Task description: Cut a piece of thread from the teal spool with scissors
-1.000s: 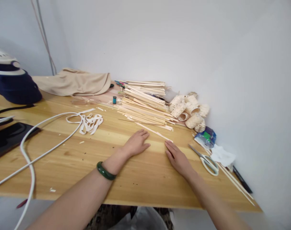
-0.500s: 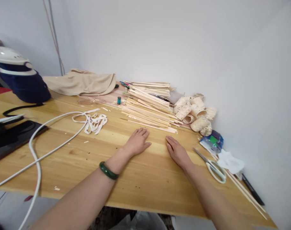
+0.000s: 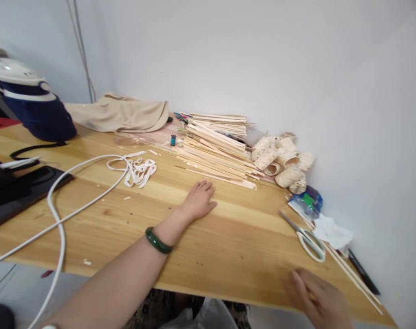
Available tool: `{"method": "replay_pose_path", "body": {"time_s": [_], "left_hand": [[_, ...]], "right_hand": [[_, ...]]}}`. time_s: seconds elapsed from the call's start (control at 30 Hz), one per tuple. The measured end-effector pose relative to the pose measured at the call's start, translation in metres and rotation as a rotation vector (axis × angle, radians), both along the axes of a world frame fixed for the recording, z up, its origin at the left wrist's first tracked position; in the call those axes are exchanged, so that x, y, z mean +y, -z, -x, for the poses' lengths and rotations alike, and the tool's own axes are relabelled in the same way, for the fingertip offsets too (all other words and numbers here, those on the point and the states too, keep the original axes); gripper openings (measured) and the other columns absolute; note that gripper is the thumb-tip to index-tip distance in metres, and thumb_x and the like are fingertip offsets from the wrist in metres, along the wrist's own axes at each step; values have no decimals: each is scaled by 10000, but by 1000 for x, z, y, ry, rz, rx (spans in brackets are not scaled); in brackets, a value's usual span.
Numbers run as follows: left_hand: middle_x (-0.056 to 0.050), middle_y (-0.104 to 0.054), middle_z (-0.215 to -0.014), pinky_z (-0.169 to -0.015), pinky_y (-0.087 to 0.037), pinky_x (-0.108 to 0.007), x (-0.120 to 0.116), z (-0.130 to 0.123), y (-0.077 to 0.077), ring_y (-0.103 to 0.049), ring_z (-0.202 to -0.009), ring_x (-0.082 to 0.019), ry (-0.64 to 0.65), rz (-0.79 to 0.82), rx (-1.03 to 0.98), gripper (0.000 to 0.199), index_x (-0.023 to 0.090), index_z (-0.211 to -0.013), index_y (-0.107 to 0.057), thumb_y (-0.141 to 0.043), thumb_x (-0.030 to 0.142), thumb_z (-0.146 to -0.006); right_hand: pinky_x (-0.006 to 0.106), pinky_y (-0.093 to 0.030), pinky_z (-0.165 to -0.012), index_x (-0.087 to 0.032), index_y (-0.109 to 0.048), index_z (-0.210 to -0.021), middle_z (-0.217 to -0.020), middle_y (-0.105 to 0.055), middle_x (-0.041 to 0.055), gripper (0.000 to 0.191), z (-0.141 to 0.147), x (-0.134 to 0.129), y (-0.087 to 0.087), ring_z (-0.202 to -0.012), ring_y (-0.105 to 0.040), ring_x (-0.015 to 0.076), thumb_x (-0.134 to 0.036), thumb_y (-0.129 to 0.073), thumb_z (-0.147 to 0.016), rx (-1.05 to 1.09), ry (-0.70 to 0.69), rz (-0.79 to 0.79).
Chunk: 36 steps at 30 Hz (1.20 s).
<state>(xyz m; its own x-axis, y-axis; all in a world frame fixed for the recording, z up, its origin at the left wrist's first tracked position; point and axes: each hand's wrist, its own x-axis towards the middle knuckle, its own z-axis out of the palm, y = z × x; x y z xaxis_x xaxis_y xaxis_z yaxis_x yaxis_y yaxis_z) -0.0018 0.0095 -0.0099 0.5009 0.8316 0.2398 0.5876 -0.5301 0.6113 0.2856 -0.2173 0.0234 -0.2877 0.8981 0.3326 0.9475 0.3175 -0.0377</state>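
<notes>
My left hand (image 3: 199, 200) lies palm down on the wooden table (image 3: 224, 246), fingers stretched and nothing in it. A green bangle (image 3: 158, 241) circles its wrist. Just beyond the fingertips lie stacks of thin pale wooden strips (image 3: 214, 157). My right hand (image 3: 317, 297) is over the table's front right edge, smeared by motion; whether its fingers are closed I cannot tell. Scissors with white handles (image 3: 310, 244) lie a little beyond it.
Rolled woven pieces (image 3: 285, 160) are heaped by the wall. White ribbon (image 3: 141, 172) and a white cable (image 3: 60, 219) lie left. A teal thread spool (image 3: 173, 140), a beige cloth (image 3: 122, 114) and a navy-covered bottle (image 3: 43, 114) stand or lie behind. A black pen-like object (image 3: 363, 272) is far right.
My right hand has drawn back from beside the left hand toward the table's front right edge. My left hand stays flat in place. The view has shifted slightly.
</notes>
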Motion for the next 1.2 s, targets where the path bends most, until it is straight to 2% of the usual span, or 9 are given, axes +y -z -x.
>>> {"method": "replay_pose_path", "body": {"time_s": [0.1, 0.2, 0.37, 0.5, 0.63, 0.9, 1.07, 1.13, 1.2], "left_hand": [[-159, -586, -1302, -1094, -350, -385, 3, 4, -3, -511, -1245, -266, -69, -17, -60, 300, 117, -1107, -659, -554, 180, -833], [-133, -655, -1164, -1029, -428, -370, 10, 9, -5, -592, -1123, -246, -206, -22, -111, 286, 135, -1028, -694, -473, 115, -848], [-124, -678, -1090, -1010, -452, -347, 16, 12, -4, -615, -1067, -235, -311, -34, -168, 301, 119, -1023, -703, -476, 83, -828], [-99, -695, -1055, -984, -472, -327, 13, 9, -2, -636, -1021, -219, -291, -33, -183, 257, 149, -967, -725, -521, 110, -816], [-111, -700, -1040, -979, -475, -339, 12, 6, -3, -642, -1009, -231, -285, -29, -210, 248, 136, -953, -732, -545, 101, -794], [-88, -700, -1041, -981, -463, -304, 14, 12, -15, -638, -1016, -185, -333, -5, -407, 269, 143, -939, -720, -514, 38, -804], [-86, -709, -1010, -968, -456, -318, 18, 18, -16, -640, -1002, -189, -401, 28, -501, 254, 144, -903, -723, -524, 32, -792], [-81, -718, -989, -942, -466, -306, 17, 17, -16, -648, -981, -188, -417, 52, -520, 237, 147, -881, -729, -531, 49, -794], [-59, -733, -859, -845, -504, -282, 14, 16, -15, -676, -854, -173, -425, 88, -537, 224, 147, -907, -732, -536, 93, -813]], "right_hand": [[265, -531, -613, -241, -644, -820, -759, -705, 56, 268, 45, 67, 4, -676, -668, 172, -240, -406, -942, 71, -137, -36], [313, -535, -819, -206, -639, -1093, -1033, -707, 93, 284, 81, 133, 13, -956, -650, 202, -267, -402, -949, 93, -184, -22], [365, -501, -894, -190, -657, -1126, -1121, -676, 97, 312, 116, 225, 27, -1055, -588, 239, -248, -435, -913, 114, -166, 7], [459, -486, -875, -160, -677, -1089, -1084, -668, 140, 314, 125, 269, 40, -1031, -564, 297, -243, -460, -877, 196, -120, -43], [473, -488, -857, -159, -690, -1025, -1033, -684, 141, 292, 126, 275, 46, -993, -574, 297, -240, -459, -865, 302, -125, -102], [405, -501, -855, -213, -676, -966, -929, -712, 70, 237, 124, 233, 37, -912, -612, 226, -188, -461, -871, 430, -244, -110], [384, -514, -836, -218, -677, -940, -903, -718, 62, 226, 122, 220, 43, -893, -624, 210, -185, -461, -878, 516, -240, -92], [389, -513, -835, -220, -680, -931, -903, -720, 62, 225, 120, 220, 47, -894, -627, 213, -187, -465, -876, 543, -234, -83], [404, -509, -835, -225, -685, -929, -910, -720, 63, 224, 119, 222, 49, -898, -628, 222, -186, -474, -867, 564, -230, -74]]}}
